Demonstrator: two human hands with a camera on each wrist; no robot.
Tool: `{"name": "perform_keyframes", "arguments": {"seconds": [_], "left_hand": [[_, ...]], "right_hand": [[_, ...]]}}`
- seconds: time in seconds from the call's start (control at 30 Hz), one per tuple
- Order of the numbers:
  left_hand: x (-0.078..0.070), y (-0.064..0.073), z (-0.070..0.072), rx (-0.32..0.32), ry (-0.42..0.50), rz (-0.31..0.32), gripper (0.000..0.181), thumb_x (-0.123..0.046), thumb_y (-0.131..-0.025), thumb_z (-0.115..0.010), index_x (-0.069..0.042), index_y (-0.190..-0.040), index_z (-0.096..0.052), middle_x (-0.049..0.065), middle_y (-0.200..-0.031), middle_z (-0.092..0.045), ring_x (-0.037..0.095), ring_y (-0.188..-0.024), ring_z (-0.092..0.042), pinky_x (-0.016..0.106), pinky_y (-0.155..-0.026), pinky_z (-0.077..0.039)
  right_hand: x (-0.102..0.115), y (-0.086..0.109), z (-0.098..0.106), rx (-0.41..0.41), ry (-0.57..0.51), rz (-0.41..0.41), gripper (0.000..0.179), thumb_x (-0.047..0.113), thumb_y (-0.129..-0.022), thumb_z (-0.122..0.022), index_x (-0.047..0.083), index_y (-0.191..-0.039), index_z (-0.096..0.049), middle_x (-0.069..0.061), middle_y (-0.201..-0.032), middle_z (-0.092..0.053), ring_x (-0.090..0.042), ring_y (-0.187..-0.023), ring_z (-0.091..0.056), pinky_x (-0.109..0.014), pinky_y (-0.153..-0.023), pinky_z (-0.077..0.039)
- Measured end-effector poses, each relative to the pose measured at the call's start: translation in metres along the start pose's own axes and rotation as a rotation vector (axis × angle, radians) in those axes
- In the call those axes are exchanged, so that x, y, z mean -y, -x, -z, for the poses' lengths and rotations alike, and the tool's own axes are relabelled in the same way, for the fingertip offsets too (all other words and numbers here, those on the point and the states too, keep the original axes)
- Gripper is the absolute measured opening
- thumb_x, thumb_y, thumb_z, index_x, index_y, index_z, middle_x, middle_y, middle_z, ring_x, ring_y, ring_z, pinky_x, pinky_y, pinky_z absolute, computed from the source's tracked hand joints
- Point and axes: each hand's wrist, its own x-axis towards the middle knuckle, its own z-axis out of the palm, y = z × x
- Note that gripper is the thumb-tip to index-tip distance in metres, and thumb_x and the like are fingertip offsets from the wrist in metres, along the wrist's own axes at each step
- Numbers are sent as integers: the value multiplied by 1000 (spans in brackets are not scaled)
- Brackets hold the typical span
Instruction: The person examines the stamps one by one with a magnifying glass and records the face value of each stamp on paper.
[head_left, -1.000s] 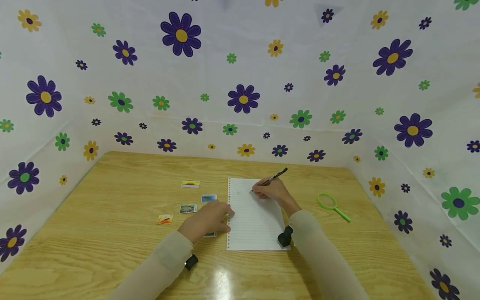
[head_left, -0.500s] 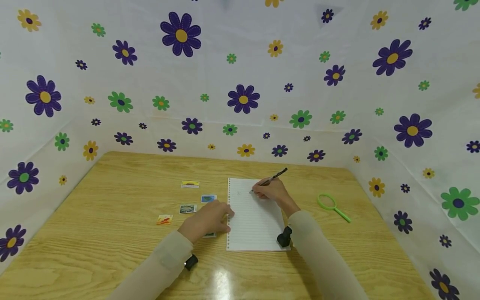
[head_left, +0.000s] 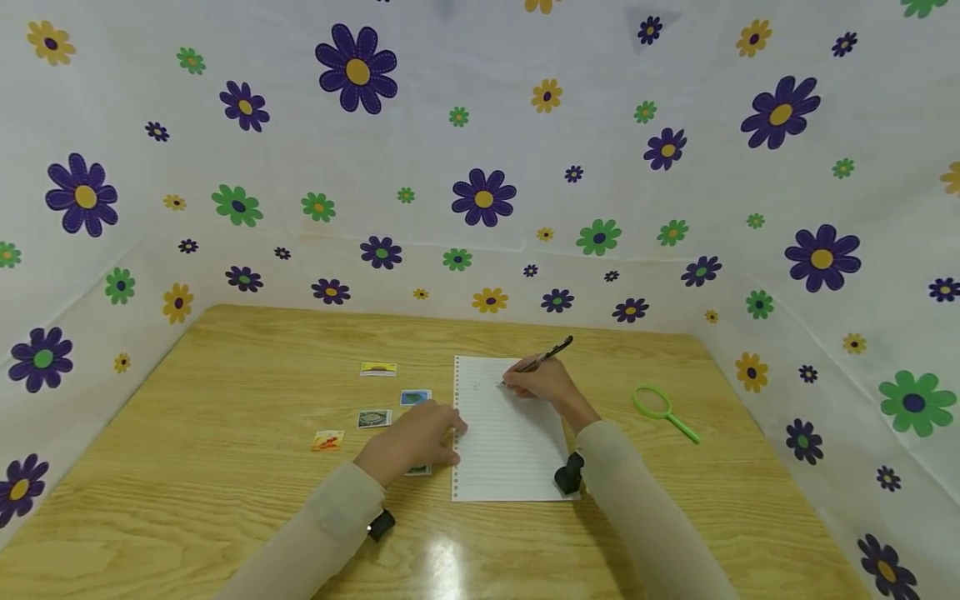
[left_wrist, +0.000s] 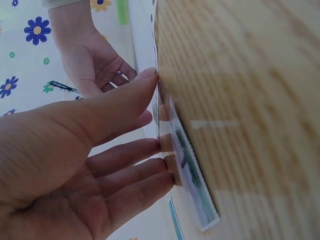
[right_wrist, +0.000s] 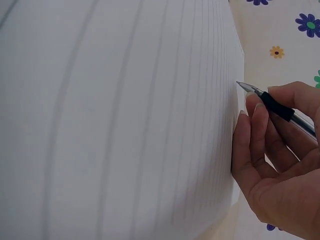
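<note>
Only the head view has shifted very slightly since the earlier frame; both hands, the pen and the sheet keep the same places relative to each other. The right hand [head_left: 546, 382] has its grip clamped on a black and silver pen [head_left: 551, 352], which is tilted with its tip pointing down to the upper part of a lined sheet [head_left: 510, 450]. Whether the tip touches the sheet, I cannot tell. Left of the tip is some faint writing [head_left: 476, 387], too small to read surely.

The left hand [head_left: 416, 439] touches the holed left edge of the sheet; its grip is apart, with the fingers extended and nothing clamped. Just beside these fingers lies a partly covered picture card [head_left: 419, 470].

Farther left on the wooden desk [head_left: 225, 433] lie four more small cards: a yellow one [head_left: 378, 369], a blue one [head_left: 416, 397], a grey-green one [head_left: 374, 418] and an orange one [head_left: 327, 441]. To the right of the sheet, well apart from it, lies a light green magnifying glass [head_left: 670, 414]. Behind the desk hangs a white cloth [head_left: 420, 150] with flowers.
</note>
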Motion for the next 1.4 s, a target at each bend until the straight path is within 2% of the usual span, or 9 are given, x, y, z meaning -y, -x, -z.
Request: {"name": "perform_keyframes", "arguments": {"seconds": [0.23,0.57,1.1,1.4], "left_hand": [[-1,1,1,-1,5,2,43,-17,-83,-87,-5,-123,-75,17,-138,-67,36,-132,-61,48,-110,-51],[-1,0,0,-7,0,-7,43,-17,-82,-87,-4,-122,-75,16,-136,-69,35,-130,-62,48,-108,-52],[-3,1,1,1,3,7,44,-17,-83,-87,-4,-123,-74,16,-137,-68,35,-131,-62,47,-109,-52],[-1,0,0,1,-4,5,44,-19,-84,-86,-6,-124,-74,14,-137,-68,34,-130,-62,47,-109,-52]], "right_hand": [[-1,-1,0,18,45,0,24,25,-90,-80,5,-104,-79,-1,-82,-77,-9,-69,-68,-23,-69,-59],[-1,0,2,-26,-42,-22,25,22,-91,-79,3,-107,-78,-6,-89,-79,-9,-69,-67,-24,-70,-61],[-5,-1,1,-47,-31,-40,24,24,-91,-80,5,-106,-79,-2,-84,-78,-8,-68,-67,-22,-68,-59],[-4,0,1,-53,-39,-32,25,23,-91,-80,4,-107,-78,-4,-85,-78,-8,-68,-66,-22,-69,-59]]}}
